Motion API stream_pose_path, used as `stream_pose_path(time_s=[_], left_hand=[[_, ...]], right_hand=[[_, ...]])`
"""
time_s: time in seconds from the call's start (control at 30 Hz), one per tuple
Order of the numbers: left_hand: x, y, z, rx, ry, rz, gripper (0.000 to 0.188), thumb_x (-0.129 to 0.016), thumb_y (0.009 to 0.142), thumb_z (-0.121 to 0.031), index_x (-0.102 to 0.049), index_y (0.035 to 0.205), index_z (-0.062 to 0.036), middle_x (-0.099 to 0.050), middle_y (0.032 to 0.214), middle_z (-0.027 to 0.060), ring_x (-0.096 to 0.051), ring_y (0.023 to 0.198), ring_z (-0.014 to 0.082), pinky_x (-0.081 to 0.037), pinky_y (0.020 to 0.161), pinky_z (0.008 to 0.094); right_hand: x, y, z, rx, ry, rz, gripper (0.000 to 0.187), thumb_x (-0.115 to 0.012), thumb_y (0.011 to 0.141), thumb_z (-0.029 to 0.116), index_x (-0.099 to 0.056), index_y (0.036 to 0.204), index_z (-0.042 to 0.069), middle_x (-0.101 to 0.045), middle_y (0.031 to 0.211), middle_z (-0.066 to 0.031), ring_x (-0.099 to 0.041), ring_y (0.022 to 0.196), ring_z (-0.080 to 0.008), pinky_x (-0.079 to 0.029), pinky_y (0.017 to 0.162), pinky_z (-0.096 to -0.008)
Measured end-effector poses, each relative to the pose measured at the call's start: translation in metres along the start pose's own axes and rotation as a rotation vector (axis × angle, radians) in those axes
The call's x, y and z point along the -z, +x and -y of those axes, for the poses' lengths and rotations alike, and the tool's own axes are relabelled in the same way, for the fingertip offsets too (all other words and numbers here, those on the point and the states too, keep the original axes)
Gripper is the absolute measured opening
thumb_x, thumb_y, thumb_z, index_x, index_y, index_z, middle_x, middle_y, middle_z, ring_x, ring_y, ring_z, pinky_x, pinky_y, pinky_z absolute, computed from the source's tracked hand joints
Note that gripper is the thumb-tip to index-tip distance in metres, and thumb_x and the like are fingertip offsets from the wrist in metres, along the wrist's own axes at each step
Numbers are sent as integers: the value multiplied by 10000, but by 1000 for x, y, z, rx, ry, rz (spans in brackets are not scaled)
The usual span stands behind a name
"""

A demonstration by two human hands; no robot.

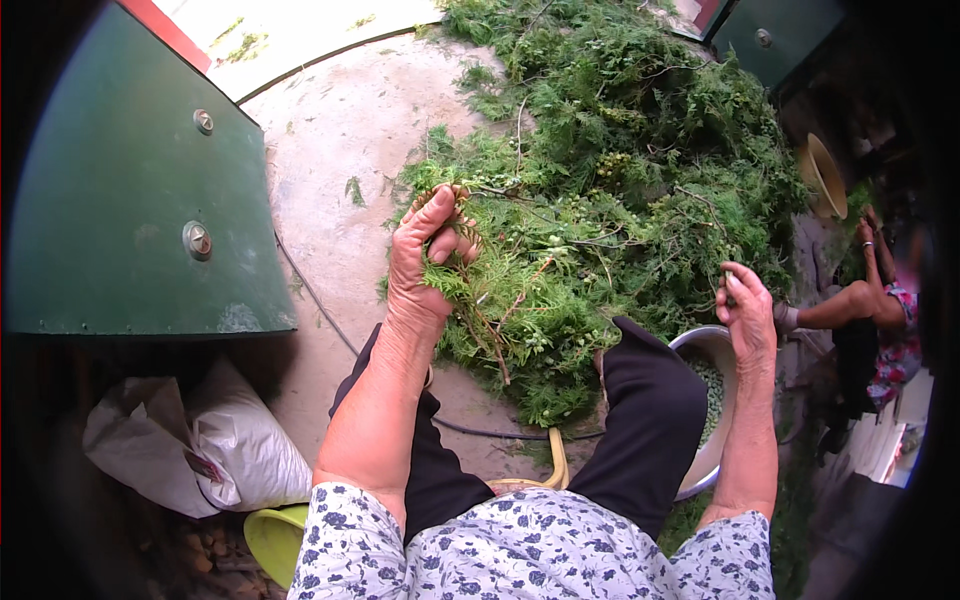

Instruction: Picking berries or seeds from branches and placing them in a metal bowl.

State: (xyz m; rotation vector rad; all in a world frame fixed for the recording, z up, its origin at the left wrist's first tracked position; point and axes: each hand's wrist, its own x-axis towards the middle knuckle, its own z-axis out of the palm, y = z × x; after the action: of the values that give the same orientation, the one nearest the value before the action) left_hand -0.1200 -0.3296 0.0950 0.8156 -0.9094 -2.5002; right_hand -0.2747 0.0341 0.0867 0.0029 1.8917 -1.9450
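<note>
My left hand is closed around a leafy evergreen sprig, whose green fronds and brown twig hang out to the right of the palm. Off to the right, my right hand is raised with thumb and fingertips pinched together; whatever lies between them is too small to make out. Under the right forearm stands a pale round basin holding many small green cones. A large pile of cut evergreen branches spreads in front of me, with small round cones among its leaves.
Green metal doors stand at left and far right. A white sack and a yellow-green bowl are at lower left. A dark cable crosses the concrete floor. At right, another person sits near a tan basin.
</note>
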Motion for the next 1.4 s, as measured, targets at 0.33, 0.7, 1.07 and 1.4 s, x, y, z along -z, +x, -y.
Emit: stream_pose_path(time_s=[0.33,0.7,1.07,1.4], left_hand=[[14,3,-10,-96,-82,137,212,-542,895,-274,-589,931,-70,-368,427,-58,-459,454,87,-444,496,278],[9,-9,-13,-123,-75,104,223,-639,827,-270,-623,879,-54,-413,492,-54,-399,398,64,-399,446,257],[-3,-20,-21,-141,14,70,262,-647,820,-302,-613,854,-44,-403,521,-55,-332,374,55,-381,455,253],[13,-5,-15,-194,-25,135,207,-647,820,-312,-590,801,-114,-353,454,-54,-352,412,80,-384,514,262]], right_hand=[[201,-120,-124,-404,-1088,-414,239,-513,756,49,-668,935,12,-658,852,-108,-615,826,-198,-470,744,-301],[157,-65,-58,-322,-1505,-197,245,-552,711,64,-659,917,-13,-642,934,-207,-631,902,-271,-474,816,-351],[-173,-18,-22,110,-645,314,338,-584,872,305,-622,990,-10,-625,881,-47,-555,777,-123,-436,738,-283],[-231,8,-52,-323,241,271,59,-605,843,87,-600,817,34,-587,778,-23,-519,675,-111,-442,592,-270]])
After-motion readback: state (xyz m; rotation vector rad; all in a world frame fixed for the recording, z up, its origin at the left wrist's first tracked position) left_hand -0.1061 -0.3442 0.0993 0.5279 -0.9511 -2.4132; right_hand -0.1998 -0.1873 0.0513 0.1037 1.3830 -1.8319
